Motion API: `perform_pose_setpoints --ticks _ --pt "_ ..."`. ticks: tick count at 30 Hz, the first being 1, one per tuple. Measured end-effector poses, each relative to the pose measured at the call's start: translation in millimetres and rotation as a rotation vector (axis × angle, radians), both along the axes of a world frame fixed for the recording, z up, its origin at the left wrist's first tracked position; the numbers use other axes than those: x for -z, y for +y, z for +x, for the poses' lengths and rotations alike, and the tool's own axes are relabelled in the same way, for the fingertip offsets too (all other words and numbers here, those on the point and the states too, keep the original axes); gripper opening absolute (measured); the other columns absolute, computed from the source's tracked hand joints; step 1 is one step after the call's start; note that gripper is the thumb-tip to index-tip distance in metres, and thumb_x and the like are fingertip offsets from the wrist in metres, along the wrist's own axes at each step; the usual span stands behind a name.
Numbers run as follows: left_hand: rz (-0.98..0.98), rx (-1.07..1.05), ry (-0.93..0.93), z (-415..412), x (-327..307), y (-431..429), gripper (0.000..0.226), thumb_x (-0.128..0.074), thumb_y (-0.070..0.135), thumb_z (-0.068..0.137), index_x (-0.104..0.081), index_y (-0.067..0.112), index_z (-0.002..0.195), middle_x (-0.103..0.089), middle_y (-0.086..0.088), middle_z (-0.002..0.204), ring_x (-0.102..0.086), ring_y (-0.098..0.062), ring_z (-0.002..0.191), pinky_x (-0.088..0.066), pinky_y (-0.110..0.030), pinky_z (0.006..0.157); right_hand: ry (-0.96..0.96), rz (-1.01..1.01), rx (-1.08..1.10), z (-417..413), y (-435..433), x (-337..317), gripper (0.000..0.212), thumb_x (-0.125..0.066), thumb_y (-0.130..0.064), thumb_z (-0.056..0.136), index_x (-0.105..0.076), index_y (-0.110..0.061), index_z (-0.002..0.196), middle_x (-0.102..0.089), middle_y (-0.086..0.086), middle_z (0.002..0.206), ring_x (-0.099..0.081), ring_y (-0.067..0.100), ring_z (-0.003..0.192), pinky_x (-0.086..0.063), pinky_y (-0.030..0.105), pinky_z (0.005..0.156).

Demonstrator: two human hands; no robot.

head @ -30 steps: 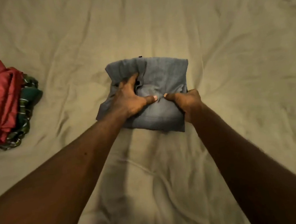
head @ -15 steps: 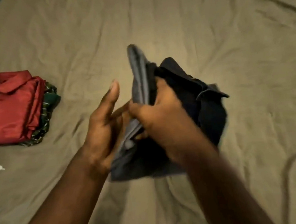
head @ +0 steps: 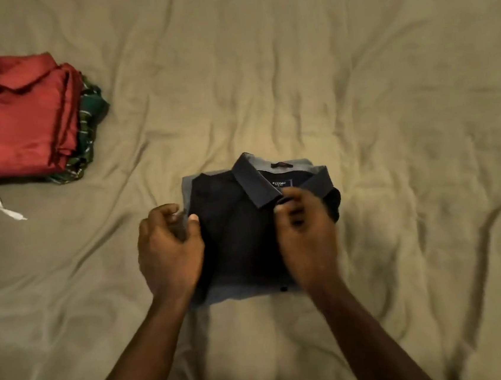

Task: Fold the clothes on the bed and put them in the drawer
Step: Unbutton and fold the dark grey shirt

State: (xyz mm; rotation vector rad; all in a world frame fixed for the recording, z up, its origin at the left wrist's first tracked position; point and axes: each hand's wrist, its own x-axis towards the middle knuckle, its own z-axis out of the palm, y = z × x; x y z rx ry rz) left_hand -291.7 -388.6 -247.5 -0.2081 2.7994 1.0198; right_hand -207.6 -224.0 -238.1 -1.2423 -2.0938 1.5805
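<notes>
One folded dark shirt (head: pixel 241 231) lies collar-up in the middle of the bed (head: pixel 386 82), between the person's two hands. The left hand (head: pixel 168 248) grips the shirt's left edge, fingers curled under and thumb on top. The right hand (head: pixel 306 233), blurred, has its fingers curled together on the front of the collar (head: pixel 258 186), pinching it. Well apart, at the far left, sits one stack: one red shirt (head: pixel 16 121) on one green striped garment (head: pixel 90 120), with one white cord (head: pixel 0 203) trailing beside it.
</notes>
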Motion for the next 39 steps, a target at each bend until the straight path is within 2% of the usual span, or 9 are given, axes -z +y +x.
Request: perform_pose_setpoints --ticks 3,5,9,13,19,23,29,33,39 --pt "-0.05 0.138 0.006 -14 -1 21 0.04 -0.066 0.046 0.091 -0.056 0.026 0.124 -0.061 -0.002 0.123 -0.058 -0.026 0.117 -0.048 -0.044 0.099 -0.281 0.237 0.184 -1 41 2 0.049 -0.064 -0.03 0.095 -0.051 -0.016 0.14 -0.051 0.012 0.134 -0.056 0.028 0.118 -0.046 0.043 0.104" --pt "-0.143 0.186 -0.082 -30 5 39 0.055 -0.061 0.054 0.091 -0.051 0.022 0.135 -0.055 -0.007 0.134 -0.05 -0.031 0.128 -0.043 -0.048 0.106 -0.387 0.075 0.196 -8 60 13 0.053 -0.062 -0.043 0.097 -0.053 -0.012 0.139 -0.054 0.014 0.136 -0.055 0.032 0.118 -0.045 0.042 0.101" --pt "-0.159 0.164 -0.13 -52 18 51 0.038 -0.062 0.054 0.092 -0.065 0.028 0.119 -0.068 -0.006 0.121 -0.061 -0.035 0.119 -0.046 -0.049 0.103 -0.14 -0.214 0.135 -16 77 20 0.021 -0.075 -0.038 0.09 -0.074 -0.018 0.098 -0.077 0.0 0.094 -0.072 0.023 0.092 -0.06 0.047 0.09" --pt "0.043 -0.053 0.099 -59 18 38 0.019 -0.063 0.04 0.096 -0.067 0.023 0.104 -0.073 -0.007 0.106 -0.066 -0.034 0.102 -0.05 -0.038 0.085 0.19 -0.08 0.047 -31 79 13 0.022 -0.073 -0.006 0.091 -0.071 -0.008 0.113 -0.074 0.0 0.099 -0.069 0.009 0.089 -0.059 0.028 0.083" --pt "-0.064 -0.041 -0.121 -51 31 24 0.052 -0.058 0.053 0.097 -0.05 0.021 0.137 -0.049 -0.012 0.142 -0.043 -0.036 0.134 -0.039 -0.054 0.107 -0.339 0.213 -0.132 -45 69 37 0.076 -0.065 -0.045 0.095 -0.03 -0.019 0.157 -0.041 0.016 0.149 -0.036 0.034 0.139 -0.032 0.044 0.113" --pt "0.132 -0.154 -0.361 -17 28 11 0.075 -0.079 0.061 0.076 -0.052 0.019 0.131 -0.064 -0.007 0.13 -0.061 -0.032 0.121 -0.05 -0.043 0.103 -0.434 0.154 -0.159 -14 52 39 0.088 -0.067 -0.066 0.085 -0.041 -0.011 0.148 -0.049 0.018 0.142 -0.044 0.04 0.135 -0.037 0.045 0.11" --pt "0.662 -0.379 -0.585 15 18 -9 0.03 -0.081 0.004 0.082 -0.073 0.005 0.111 -0.078 -0.013 0.103 -0.075 -0.027 0.09 -0.062 -0.045 0.087 -0.102 -0.442 -0.037 7 40 24 0.075 -0.093 -0.048 0.063 -0.068 -0.019 0.127 -0.075 0.005 0.116 -0.071 0.029 0.11 -0.056 0.049 0.098" --pt "0.788 -0.304 -0.388 -1 -34 -43 0.027 -0.074 -0.009 0.083 -0.074 0.008 0.105 -0.08 -0.009 0.099 -0.075 -0.03 0.095 -0.061 -0.044 0.086 0.089 -0.63 -0.054 -3 -4 -17 0.033 -0.076 -0.025 0.076 -0.076 -0.026 0.109 -0.078 0.004 0.11 -0.075 0.028 0.099 -0.063 0.045 0.079" --pt "0.845 -0.198 -0.098 -89 -96 -149 0.03 -0.08 -0.007 0.077 -0.074 0.008 0.102 -0.08 -0.007 0.098 -0.072 -0.019 0.085 -0.062 -0.037 0.08 0.329 -0.688 -0.226 -88 -96 -66 0.037 -0.063 -0.013 0.095 -0.065 -0.021 0.131 -0.073 0.002 0.125 -0.07 0.025 0.115 -0.055 0.048 0.098"
